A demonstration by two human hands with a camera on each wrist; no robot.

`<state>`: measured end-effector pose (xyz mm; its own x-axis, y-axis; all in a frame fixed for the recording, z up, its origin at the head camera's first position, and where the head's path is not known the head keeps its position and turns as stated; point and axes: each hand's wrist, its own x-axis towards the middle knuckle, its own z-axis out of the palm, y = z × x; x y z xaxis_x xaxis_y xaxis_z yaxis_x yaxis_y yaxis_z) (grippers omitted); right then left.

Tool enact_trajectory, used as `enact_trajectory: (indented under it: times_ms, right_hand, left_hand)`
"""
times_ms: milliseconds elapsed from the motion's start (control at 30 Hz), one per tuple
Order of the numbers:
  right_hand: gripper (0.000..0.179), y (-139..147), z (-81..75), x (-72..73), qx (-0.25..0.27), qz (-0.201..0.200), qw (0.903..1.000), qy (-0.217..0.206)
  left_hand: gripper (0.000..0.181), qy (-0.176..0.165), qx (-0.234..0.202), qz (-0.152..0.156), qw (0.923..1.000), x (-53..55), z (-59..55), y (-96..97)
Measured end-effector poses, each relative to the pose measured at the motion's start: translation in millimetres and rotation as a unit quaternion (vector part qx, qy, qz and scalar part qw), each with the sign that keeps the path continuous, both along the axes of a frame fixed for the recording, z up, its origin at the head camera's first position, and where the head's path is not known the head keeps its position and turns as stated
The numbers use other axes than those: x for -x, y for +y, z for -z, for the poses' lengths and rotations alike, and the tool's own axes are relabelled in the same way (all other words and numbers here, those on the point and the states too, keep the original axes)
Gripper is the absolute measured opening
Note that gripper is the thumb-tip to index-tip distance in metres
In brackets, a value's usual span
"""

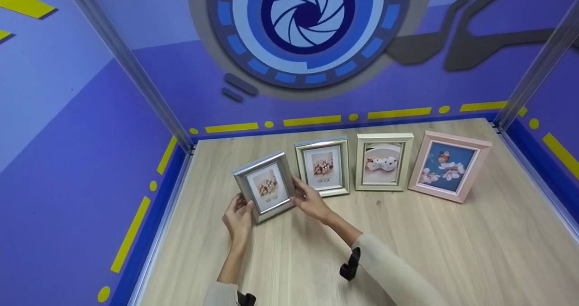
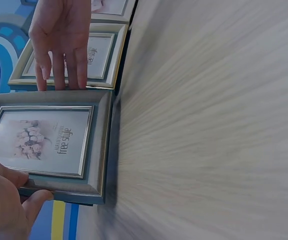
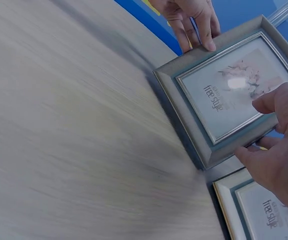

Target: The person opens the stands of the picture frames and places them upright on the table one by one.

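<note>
A small silver-grey rectangular picture frame (image 1: 266, 186) with a flower print and the words "free style" behind its glass is standing upright near the left end of a row of frames, on a pale wooden tabletop (image 1: 407, 251), turned slightly askew to the others. The left hand (image 1: 237, 218) is gripping the frame's left edge, thumb on the front moulding and fingers curling behind it, as the left wrist view shows (image 2: 4, 200). The right hand (image 1: 310, 200) is holding the frame's right edge; its fingers (image 2: 59, 60) are lying fairly straight against that side while the thumb (image 3: 276, 102) is resting on the front, so the frame is being pinched between both hands.

Just beside it to the right, a second silver rectangular frame (image 1: 324, 166) with the same kind of flower print is leaning back on the table, almost touching the held one. Next along, a pale gold frame (image 1: 383, 161) showing small white figures is standing, and beyond it a pink frame (image 1: 448, 166) with a butterfly and blossoms on blue is tilting slightly. Behind the row, a purple wall (image 1: 181, 80) with yellow dashes and a blue circular emblem (image 1: 307, 21) is rising from the table's back edge.
</note>
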<state>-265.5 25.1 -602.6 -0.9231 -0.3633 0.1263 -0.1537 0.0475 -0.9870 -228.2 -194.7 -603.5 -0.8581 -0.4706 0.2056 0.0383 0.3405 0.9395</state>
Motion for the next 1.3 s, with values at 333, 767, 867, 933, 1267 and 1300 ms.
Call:
enact_trajectory:
  times_ms: [333, 767, 867, 933, 1267, 1300]
  right_hand:
    - [0.073, -16.0, -7.2, 6.0, -0.041, 0.007, 0.9991, -0.002]
    - [0.08, -22.6, 2.6, -0.4, -0.073, 0.015, 0.9972, 0.009]
    - [0.077, -19.6, 4.3, -1.4, -0.085, 0.02, 0.996, 0.02]
    - [0.075, -17.2, 4.2, -1.9, -0.088, 0.022, 0.9956, 0.024]
    - [0.061, -2.5, -2.8, -9.1, -0.08, 0.023, 0.9965, 0.008]
    - [0.058, 0.4, -3.8, -11.8, -0.077, 0.022, 0.9968, 0.009]
  left_hand:
    - [0.04, 0.023, -0.022, 0.0, 0.9995, 0.8, 8.5, -4.7]
    - [0.037, -0.001, -0.018, -0.006, 0.9998, -1.9, 12.6, -8.5]
    - [0.037, -0.007, -0.019, -0.006, 0.9998, -1.8, 12.6, -5.9]
    - [0.037, -0.011, -0.015, -0.006, 0.9998, -1.3, 13.0, -4.2]
    - [0.048, 0.011, 0.026, -0.06, 0.9978, -6.8, 8.9, 6.6]
    - [0.05, 0.015, 0.036, -0.07, 0.9968, -8.3, 7.6, 8.0]
